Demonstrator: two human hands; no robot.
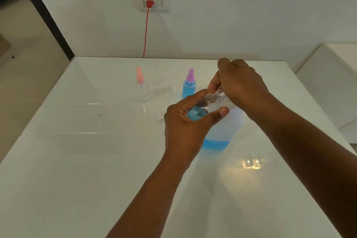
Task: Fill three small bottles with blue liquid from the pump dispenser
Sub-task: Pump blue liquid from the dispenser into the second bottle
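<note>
Head | glossy white table [81, 160] | white wall [231, 15] | red cord [146, 31]

A glossy white worktop [81, 141] runs up to the wall, its sheen catching streaks of light and a bright reflection near the front right. Toward the back stand two small clear plastic spray bottles, well apart: the pink-capped bottle [142, 88] on the left looks empty, and the purple-capped bottle [189, 86] to its right holds blue liquid. Nearer the front stands a large translucent white dispenser bottle [222, 133] with a shallow band of blue liquid at its base, its top hidden behind the hands.
</note>
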